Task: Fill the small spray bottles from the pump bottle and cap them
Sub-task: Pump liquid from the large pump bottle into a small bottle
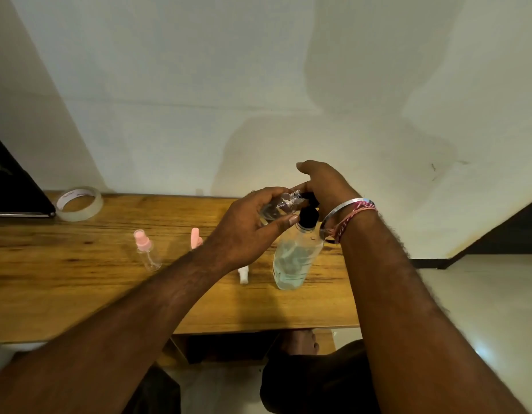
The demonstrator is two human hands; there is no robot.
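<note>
A clear pump bottle [293, 261] with a black pump head stands on the wooden table [79, 294], partly filled with liquid. My right hand [324, 185] rests on top of the pump head. My left hand [250, 225] holds a small clear spray bottle [281, 204] tilted, its open neck against the pump's nozzle. Another small clear bottle with a pink spray cap [147, 249] stands at the left. A pink cap [196, 238] shows just behind my left forearm. A small white part [244, 274] lies beside the pump bottle.
A roll of clear tape [79, 203] lies at the table's back left, next to a dark flat object [14, 186]. A pale wall rises right behind the table. The table's right edge ends near the pump bottle, with floor beyond.
</note>
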